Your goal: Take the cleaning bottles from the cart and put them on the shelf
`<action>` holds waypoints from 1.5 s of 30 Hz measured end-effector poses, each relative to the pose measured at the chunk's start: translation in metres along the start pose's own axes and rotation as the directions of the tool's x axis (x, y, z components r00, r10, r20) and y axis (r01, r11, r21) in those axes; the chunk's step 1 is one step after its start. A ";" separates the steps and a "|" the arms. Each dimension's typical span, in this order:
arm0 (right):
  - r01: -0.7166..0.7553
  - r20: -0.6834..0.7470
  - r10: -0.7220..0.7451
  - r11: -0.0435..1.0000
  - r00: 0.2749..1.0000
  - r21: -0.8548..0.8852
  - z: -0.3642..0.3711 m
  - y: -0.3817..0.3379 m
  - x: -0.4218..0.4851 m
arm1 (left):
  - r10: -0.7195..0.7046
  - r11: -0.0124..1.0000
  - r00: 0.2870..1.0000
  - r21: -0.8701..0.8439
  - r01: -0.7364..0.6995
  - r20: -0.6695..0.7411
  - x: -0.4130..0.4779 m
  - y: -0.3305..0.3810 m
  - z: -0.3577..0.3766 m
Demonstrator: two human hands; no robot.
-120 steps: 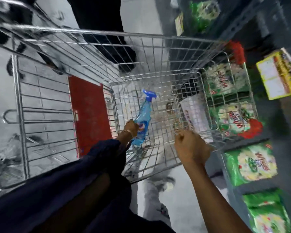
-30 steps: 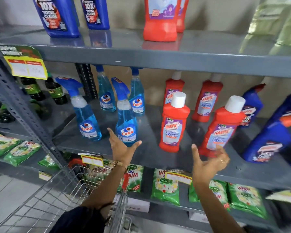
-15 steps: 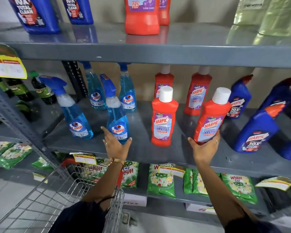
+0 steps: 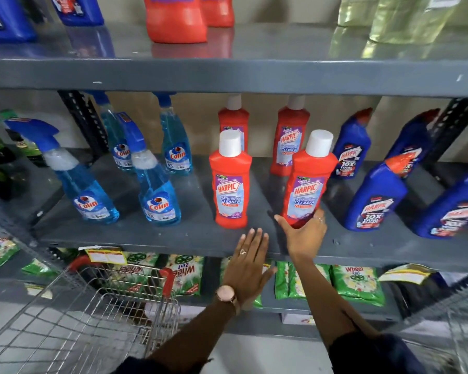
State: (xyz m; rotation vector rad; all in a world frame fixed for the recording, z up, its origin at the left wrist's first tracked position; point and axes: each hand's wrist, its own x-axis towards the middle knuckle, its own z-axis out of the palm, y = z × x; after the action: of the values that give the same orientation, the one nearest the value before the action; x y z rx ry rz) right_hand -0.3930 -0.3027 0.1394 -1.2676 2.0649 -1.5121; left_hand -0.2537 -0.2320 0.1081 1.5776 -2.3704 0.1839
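On the grey middle shelf (image 4: 173, 236) stand blue Colin spray bottles (image 4: 157, 193), red Harpic bottles and dark blue Harpic bottles (image 4: 373, 201). My right hand (image 4: 304, 233) cups the base of a tilted red Harpic bottle (image 4: 307, 182), fingers around its bottom. My left hand (image 4: 247, 263), flat with fingers apart, hovers at the shelf's front edge just below an upright red Harpic bottle (image 4: 230, 182), holding nothing. The wire cart (image 4: 92, 317) with its red handle sits at lower left; its inside is largely out of view.
An upper shelf (image 4: 254, 74) carries large red, blue and pale green containers. Green Wheel detergent packets (image 4: 354, 284) fill the shelf below. Dark green bottles (image 4: 0, 157) stand at far left. Slotted uprights (image 4: 81, 120) divide the bays.
My left hand has left the blue spray bottle and moved right, below the upright red bottle. My right hand stays at the base of the tilted red bottle. The view has moved closer.
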 end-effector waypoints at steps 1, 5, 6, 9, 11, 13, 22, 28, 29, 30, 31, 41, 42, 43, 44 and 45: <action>-0.003 0.008 0.003 1.000 1.000 0.000 0.000 0.000 0.000 | -0.005 0.999 0.999 0.037 0.003 0.037 0.004 -0.002 -0.001; 0.007 0.048 -0.009 0.999 0.999 0.040 -0.002 0.002 0.000 | -0.043 0.998 0.996 0.053 0.038 0.084 0.005 0.001 -0.006; 0.006 0.063 -0.011 0.997 0.998 0.071 -0.002 0.002 0.000 | -0.062 0.998 0.995 0.030 0.060 0.074 0.004 0.004 -0.007; -0.005 0.059 -0.007 0.981 0.998 0.196 -0.013 0.008 -0.005 | -0.089 0.996 0.993 -0.009 0.090 0.077 0.003 0.008 -0.010; 0.027 -0.066 -0.008 0.957 0.998 0.290 -0.032 0.019 -0.006 | -0.081 0.996 0.993 -0.025 0.083 0.088 0.003 0.007 -0.007; 0.070 -0.225 0.001 0.949 0.974 0.308 -0.057 0.034 0.005 | -0.091 0.996 0.992 -0.011 0.092 0.087 0.004 0.006 -0.004; -0.054 -0.023 0.058 0.989 0.998 0.136 -0.102 0.063 0.093 | -0.253 0.966 0.963 -0.038 0.257 0.091 0.006 0.025 0.005; -0.065 -0.066 0.075 0.988 0.995 0.140 -0.089 0.068 0.085 | -0.303 0.950 0.950 -0.049 0.307 0.080 0.008 0.030 0.008; -0.054 -0.070 0.064 0.989 0.996 0.138 -0.088 0.068 0.085 | -0.307 0.949 0.948 -0.043 0.311 0.085 0.008 0.031 0.007; -0.038 -0.080 0.049 0.990 0.996 0.139 -0.088 0.069 0.086 | -0.304 0.951 0.949 -0.038 0.308 0.083 0.009 0.031 0.007; -0.034 -0.084 0.046 0.990 0.995 0.139 -0.088 0.069 0.085 | -0.307 0.950 0.948 -0.031 0.310 0.086 0.009 0.031 0.006; -0.020 0.014 0.019 0.997 1.000 0.072 -0.102 0.067 0.079 | -0.294 0.956 0.949 0.023 0.294 0.109 0.007 0.031 0.006; -0.009 0.016 0.008 0.999 1.000 0.051 -0.106 0.069 0.074 | -0.282 0.959 0.949 0.014 0.283 0.140 0.006 0.029 0.006; -0.002 0.017 0.002 1.000 1.000 0.023 -0.115 0.062 0.062 | -0.255 0.966 0.954 0.007 0.257 0.161 0.005 0.029 0.001; 0.031 0.011 -0.031 0.999 0.999 0.008 -0.123 0.059 0.050 | -0.226 0.973 0.961 -0.008 0.231 0.161 0.005 0.027 -0.001; 0.069 0.009 -0.069 0.998 0.998 0.007 -0.131 0.053 0.036 | -0.226 0.969 0.958 -0.057 0.240 0.179 0.006 0.027 -0.007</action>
State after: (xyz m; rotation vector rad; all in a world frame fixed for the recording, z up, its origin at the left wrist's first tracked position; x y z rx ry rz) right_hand -0.5261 -0.2458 0.1562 -1.3535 2.0287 -1.5381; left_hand -0.2792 -0.2245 0.1178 1.8842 -2.2552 -0.0979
